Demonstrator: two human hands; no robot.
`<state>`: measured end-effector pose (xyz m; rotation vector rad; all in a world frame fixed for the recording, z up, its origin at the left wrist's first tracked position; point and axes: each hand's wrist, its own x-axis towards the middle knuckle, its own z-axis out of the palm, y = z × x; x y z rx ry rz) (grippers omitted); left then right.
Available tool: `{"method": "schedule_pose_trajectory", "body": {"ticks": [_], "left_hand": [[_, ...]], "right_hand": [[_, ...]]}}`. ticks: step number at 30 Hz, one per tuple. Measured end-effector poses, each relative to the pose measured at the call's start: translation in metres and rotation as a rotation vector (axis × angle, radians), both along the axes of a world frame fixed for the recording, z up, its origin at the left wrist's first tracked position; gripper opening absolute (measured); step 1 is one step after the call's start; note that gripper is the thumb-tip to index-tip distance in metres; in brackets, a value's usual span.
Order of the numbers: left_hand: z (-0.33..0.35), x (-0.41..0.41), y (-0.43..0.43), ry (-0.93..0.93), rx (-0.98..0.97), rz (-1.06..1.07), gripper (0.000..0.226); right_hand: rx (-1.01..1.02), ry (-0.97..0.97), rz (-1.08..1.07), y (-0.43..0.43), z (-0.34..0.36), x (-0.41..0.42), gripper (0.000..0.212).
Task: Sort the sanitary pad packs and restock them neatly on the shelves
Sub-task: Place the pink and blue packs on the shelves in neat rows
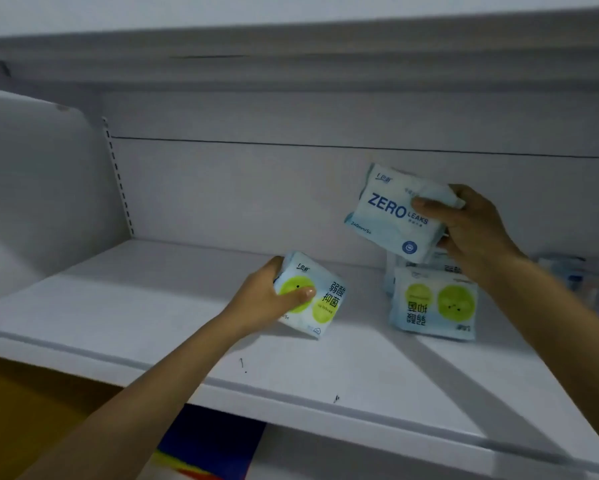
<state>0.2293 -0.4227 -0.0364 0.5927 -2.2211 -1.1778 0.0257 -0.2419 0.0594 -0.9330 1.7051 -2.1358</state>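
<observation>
You hold one pad pack in each hand at the white shelf (145, 306).
Your left hand (270, 299) grips the tilted green-dot pack (320, 301) low over the shelf, thumb across its front, fingers curled behind. Farther back, a second green-dot pack (433, 303) rests there, print upside down. Above it, your right hand (471, 226) pinches the blue pack (391, 216) by its right edge.

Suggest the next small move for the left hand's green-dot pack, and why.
Probably slide the green-dot pack in the left hand right, beside the matching pack on the shelf: same design, while the right hand holds the different ZERO LEAKS pack above it.
</observation>
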Motion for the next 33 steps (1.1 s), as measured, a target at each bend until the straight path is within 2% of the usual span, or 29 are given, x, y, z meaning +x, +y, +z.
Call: {"method": "schedule_pose_trajectory", "body": {"ticks": [4, 8, 11, 13, 16, 18, 20, 23, 30, 33], "left_hand": [[-0.007, -0.037, -0.011, 0.022, 0.04, 0.023, 0.041], [-0.016, -0.069, -0.023, 0.059, 0.145, 0.023, 0.029], [-0.024, -0.089, -0.035, 0.041, 0.166, 0.015, 0.053], [-0.028, -0.101, -0.043, 0.01, 0.113, -0.009, 0.069], [-0.033, -0.12, -0.054, -0.01, 0.072, -0.02, 0.073], [-0.036, -0.136, -0.061, -0.029, 0.039, 0.047, 0.076], [-0.036, -0.153, -0.068, -0.122, -0.102, 0.161, 0.08], [-0.034, -0.172, -0.072, -0.161, -0.081, 0.208, 0.065], [-0.036, -0.188, -0.085, -0.026, 0.066, 0.172, 0.056], [-0.045, -0.175, -0.093, 0.117, 0.236, 0.203, 0.036]], "right_hand": [[-0.001, 0.08, -0.029, -0.01, 0.003, -0.032, 0.022], [0.0, 0.073, 0.02, -0.015, 0.006, -0.047, 0.033], [0.0, 0.078, 0.003, -0.02, 0.004, -0.056, 0.032], [0.004, 0.075, -0.011, -0.027, 0.003, -0.062, 0.035], [0.014, 0.094, -0.037, -0.042, 0.008, -0.067, 0.025], [0.026, 0.143, -0.067, -0.053, 0.013, -0.069, 0.021], [0.053, 0.21, -0.091, -0.061, 0.015, -0.071, 0.023], [0.103, 0.321, -0.109, -0.066, 0.013, -0.072, 0.024], [0.237, 0.376, -0.071, -0.074, -0.01, -0.08, 0.023], [0.35, 0.392, -0.024, -0.089, -0.023, -0.081, 0.023]]}}
